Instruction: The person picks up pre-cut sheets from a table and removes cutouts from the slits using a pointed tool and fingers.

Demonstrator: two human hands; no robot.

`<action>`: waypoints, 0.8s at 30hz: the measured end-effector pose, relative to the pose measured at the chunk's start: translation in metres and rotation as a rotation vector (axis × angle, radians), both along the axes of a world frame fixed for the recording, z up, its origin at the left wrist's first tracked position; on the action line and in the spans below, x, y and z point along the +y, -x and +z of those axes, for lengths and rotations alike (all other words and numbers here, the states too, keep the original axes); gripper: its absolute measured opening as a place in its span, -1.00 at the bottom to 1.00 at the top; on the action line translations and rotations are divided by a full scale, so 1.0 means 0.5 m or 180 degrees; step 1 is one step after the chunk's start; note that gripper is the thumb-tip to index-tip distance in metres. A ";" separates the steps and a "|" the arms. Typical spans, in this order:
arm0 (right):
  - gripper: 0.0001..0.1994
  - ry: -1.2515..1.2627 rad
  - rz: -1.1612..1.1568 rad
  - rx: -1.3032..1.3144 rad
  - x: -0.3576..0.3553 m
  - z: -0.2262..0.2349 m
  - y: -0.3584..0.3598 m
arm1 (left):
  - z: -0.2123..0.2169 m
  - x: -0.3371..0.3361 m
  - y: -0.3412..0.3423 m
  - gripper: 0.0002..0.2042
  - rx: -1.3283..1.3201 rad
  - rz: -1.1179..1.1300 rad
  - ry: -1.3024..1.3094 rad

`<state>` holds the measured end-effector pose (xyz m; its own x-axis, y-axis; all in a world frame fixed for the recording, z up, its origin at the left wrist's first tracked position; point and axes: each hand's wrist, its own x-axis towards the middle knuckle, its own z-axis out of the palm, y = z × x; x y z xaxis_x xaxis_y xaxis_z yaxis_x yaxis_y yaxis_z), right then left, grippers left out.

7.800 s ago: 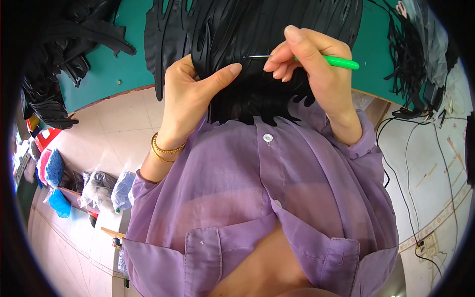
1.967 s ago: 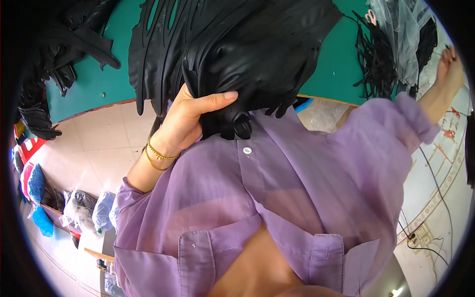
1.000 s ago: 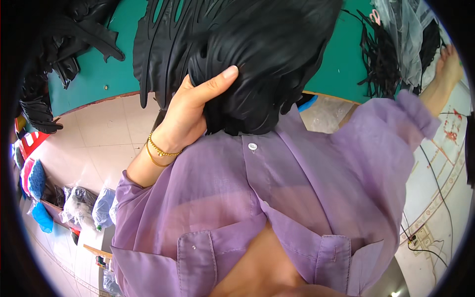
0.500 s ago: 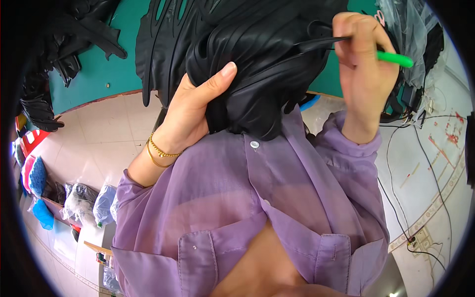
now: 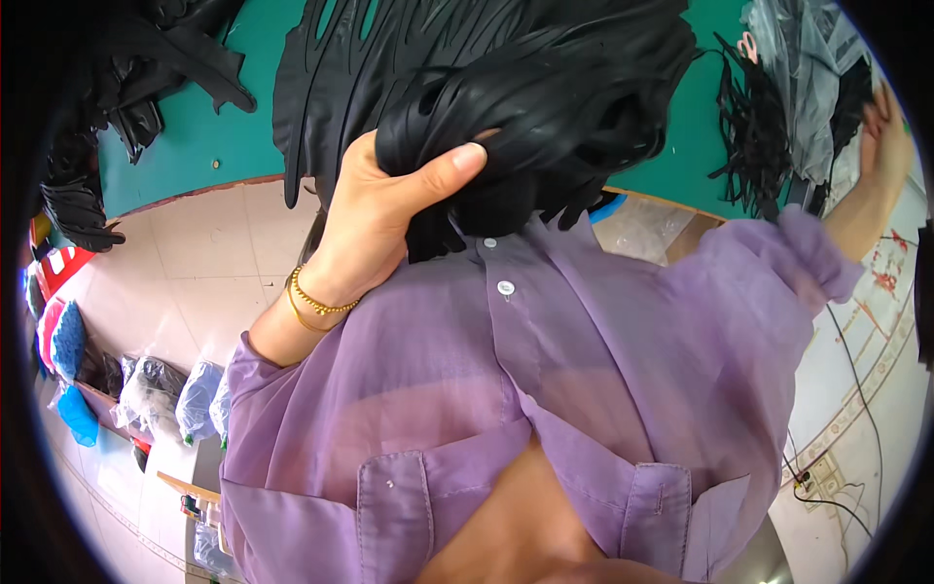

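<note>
My left hand [image 5: 399, 200] is closed on a bunch of black leather glove pieces [image 5: 555, 107], its thumb on top and its fingers hidden underneath. The pieces have long finger slits and hang from the green table's edge against my shirt. At the far right, by a grey plastic bag [image 5: 803, 88], is my right hand [image 5: 885, 146], well away from the leather. A sliver of the green-handled tool [image 5: 907, 127] shows at that hand; its working end is hidden.
More black leather pieces [image 5: 185, 58] lie at the left of the green table [image 5: 243, 146]. On the right side hang thin black offcuts [image 5: 754, 136], with a pink scissor-like handle [image 5: 747, 47] above. Stuffed plastic bags [image 5: 156, 389] stand at the lower left; black cables [image 5: 856, 389] run down the right.
My right hand has left the leather and swung out to the far right, letting go of the black strip. My left hand keeps its hold; the bunch has shifted slightly.
</note>
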<state>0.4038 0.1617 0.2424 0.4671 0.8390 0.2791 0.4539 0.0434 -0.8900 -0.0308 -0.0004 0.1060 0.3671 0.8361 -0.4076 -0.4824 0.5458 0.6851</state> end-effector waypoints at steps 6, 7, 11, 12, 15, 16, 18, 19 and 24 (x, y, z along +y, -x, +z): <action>-0.82 0.0853 0.2989 -0.1297 -0.236 -0.064 0.437 | 0.011 -0.005 0.002 -0.78 0.0051 -0.0229 -0.0157; -0.74 0.0453 0.3259 -0.1180 -0.235 -0.112 0.461 | 0.004 -0.018 0.011 -0.78 0.0048 -0.0093 -0.0119; -0.74 -0.0069 0.3278 -0.1411 -0.246 -0.152 0.474 | 0.008 -0.013 0.008 -0.76 -0.0469 -0.0200 0.0070; -0.78 -0.0100 0.3236 -0.1335 -0.250 -0.155 0.473 | 0.007 -0.014 0.007 -0.76 -0.0475 -0.0198 0.0068; -0.88 -0.0019 0.2805 -0.0825 -0.246 -0.157 0.465 | 0.009 -0.015 0.005 -0.72 -0.0442 -0.0170 0.0199; -0.90 0.0094 0.2391 -0.0401 -0.241 -0.156 0.456 | 0.005 -0.018 0.004 -0.72 -0.0447 -0.0143 0.0198; -0.88 0.0137 0.1778 0.1449 -0.212 -0.152 0.383 | -0.003 -0.015 -0.006 -0.72 -0.0313 0.0017 0.0347; -0.87 0.0205 0.1802 0.2106 -0.191 -0.152 0.351 | -0.008 -0.013 -0.006 -0.74 -0.0377 0.0012 0.0444; -0.91 0.0023 0.1703 0.3656 0.017 -0.088 -0.032 | -0.027 -0.008 0.020 -0.76 -0.0789 0.0129 0.0539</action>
<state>0.4199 0.1702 0.1984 0.0397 0.9970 -0.0658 -0.6502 -0.0242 -0.7594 -0.0406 -0.0044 0.0924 0.4407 0.7798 -0.4446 -0.6473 0.6192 0.4446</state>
